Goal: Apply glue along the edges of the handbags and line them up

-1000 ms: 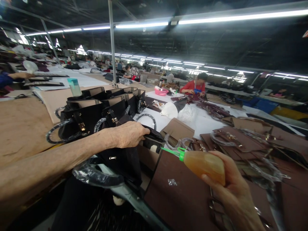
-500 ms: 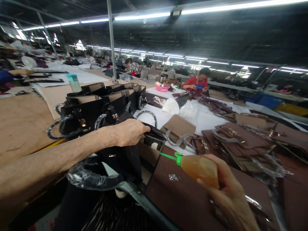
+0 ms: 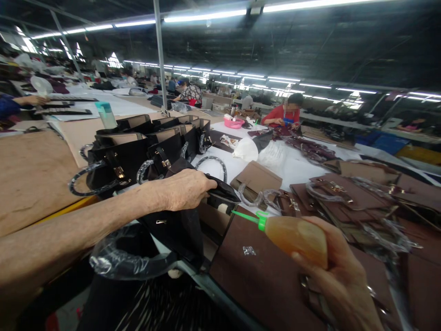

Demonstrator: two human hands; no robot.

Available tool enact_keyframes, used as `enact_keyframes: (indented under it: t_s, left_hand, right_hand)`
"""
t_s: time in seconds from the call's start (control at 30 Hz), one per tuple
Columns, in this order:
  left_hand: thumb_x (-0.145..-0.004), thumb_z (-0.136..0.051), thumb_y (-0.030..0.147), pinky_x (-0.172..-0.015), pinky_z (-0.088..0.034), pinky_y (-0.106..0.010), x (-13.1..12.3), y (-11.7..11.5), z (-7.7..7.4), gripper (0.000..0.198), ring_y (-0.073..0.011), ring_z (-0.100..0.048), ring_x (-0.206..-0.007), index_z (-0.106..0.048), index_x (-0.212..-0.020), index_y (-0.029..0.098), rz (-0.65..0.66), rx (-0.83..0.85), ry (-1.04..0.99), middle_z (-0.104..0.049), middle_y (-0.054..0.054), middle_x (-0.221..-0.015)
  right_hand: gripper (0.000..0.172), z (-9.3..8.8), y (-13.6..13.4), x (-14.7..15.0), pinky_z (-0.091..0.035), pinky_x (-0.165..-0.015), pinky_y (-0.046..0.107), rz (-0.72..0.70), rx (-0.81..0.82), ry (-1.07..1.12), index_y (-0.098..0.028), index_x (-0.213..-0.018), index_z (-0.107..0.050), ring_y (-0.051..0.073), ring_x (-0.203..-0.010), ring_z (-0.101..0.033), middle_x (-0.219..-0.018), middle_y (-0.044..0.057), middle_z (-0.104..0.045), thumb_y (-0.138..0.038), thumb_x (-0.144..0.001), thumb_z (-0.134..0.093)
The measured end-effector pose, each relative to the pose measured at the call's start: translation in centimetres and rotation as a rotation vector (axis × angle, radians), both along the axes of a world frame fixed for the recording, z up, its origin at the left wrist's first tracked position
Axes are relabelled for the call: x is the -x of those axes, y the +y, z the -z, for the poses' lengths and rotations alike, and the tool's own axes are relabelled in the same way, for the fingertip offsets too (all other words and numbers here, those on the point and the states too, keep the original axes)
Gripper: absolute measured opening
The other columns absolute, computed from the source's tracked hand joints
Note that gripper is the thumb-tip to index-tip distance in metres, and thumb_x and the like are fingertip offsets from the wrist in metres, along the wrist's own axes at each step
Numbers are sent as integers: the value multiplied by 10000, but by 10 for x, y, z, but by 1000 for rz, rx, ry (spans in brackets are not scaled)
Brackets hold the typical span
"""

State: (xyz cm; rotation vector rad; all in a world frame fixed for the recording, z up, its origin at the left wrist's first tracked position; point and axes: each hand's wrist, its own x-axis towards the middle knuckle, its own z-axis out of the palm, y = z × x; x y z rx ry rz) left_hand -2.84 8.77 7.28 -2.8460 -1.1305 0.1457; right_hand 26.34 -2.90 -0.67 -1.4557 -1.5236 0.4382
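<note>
My left hand is closed on the upper edge of a black handbag, whose tan inside shows at the opening. A plastic-wrapped handle hangs from the bag toward me. In my right hand is a squeeze bottle of amber liquid, lying almost level. Its thin green nozzle points left, with the tip close to the bag's open edge; whether it touches I cannot tell. Below the bottle lies a brown bag panel with a small metal emblem.
Several black handbags stand behind my left arm, beside a teal-capped bottle. Brown bags with wrapped handles are piled at the right. A pink basket sits farther back, near a person in red. A metal post rises mid-view.
My right hand and the squeeze bottle have shifted slightly right, and the nozzle has risen a little. My left hand keeps its hold on the black handbag.
</note>
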Motion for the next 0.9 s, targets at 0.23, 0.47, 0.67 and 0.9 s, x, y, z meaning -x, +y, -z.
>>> enact_keyframes:
  t_s: [0.23,0.47,0.67,0.9]
  left_hand:
    - [-828,-475,211,-565,-397,-259,4,-3,6,138,-193,-621,-697,-587,-908,199,2,3,-5,-639,-38,-725]
    - [-819,-481,189,-539,-373,-262,3,-6,8,116,-191,-622,-682,-579,-880,189,5,-15,5,-637,-33,-709]
    - [-808,-483,172,-529,-363,-272,4,-11,11,95,-195,-618,-672,-565,-853,192,7,-22,-2,-635,-26,-699]
    - [-800,-464,132,-545,-373,-275,8,-22,16,115,-194,-611,-693,-538,-867,188,9,-18,-14,-635,-28,-743]
  right_hand:
    - [573,22,2,-1,-498,-753,309,-52,130,14,-269,-1186,-477,248,-897,-610,-1089,57,-603,-444,-691,-707]
    - [560,34,-4,6,-468,-815,324,-42,181,30,-254,-1169,-491,259,-933,-598,-1099,46,-598,-465,-691,-693]
    - [579,49,-4,2,-490,-792,332,-130,262,-57,-241,-1207,-444,249,-920,-607,-1104,70,-596,-450,-720,-677]
    - [526,53,-8,11,-484,-790,311,-100,277,-114,-232,-1162,-484,239,-938,-606,-1090,55,-617,-464,-722,-654]
